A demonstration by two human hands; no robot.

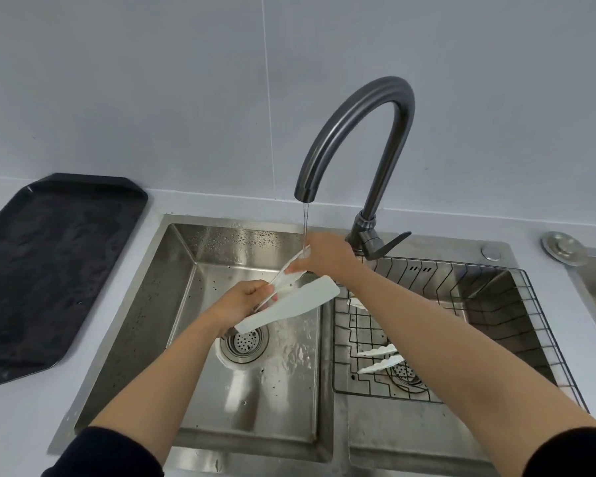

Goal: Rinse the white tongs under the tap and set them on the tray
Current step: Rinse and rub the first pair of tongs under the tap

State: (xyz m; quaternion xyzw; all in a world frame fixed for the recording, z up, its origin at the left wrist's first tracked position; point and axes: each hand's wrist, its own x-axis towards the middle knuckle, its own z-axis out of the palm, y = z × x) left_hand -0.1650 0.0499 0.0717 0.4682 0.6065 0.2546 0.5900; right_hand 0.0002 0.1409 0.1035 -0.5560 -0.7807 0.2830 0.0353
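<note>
We hold the slim white plastic tongs (284,282) over the left basin of the stainless steel double sink (186,266), near its far right corner. Their long axis runs on a diagonal from the far right down to the near left. The far end sits just under the thin water stream (305,222) falling from the dark grey gooseneck tap (355,111).

Our right hand (327,258) pinches that far end, its fingers (291,269) closed onto the arms. Our left hand (241,301) has its fingers curled round the near end. A broad flat white blade (296,302) lies just below the tongs on the same diagonal, its near end in the left hand. We cannot tell whether it belongs to the tongs or is a separate utensil.

The black octagonal plastic tray (59,270) lies on the pale tabletop (25,425) off the sink's left edge. It is well apart from the tongs, on the left hand's side. So we judge that the left hand is the nearer one to carry them over, swinging left past the basin's rim.

More serrated white tongs (377,351) lie in the black wire basket (496,304) in the right basin. We read no brand, label or writing anywhere.
</note>
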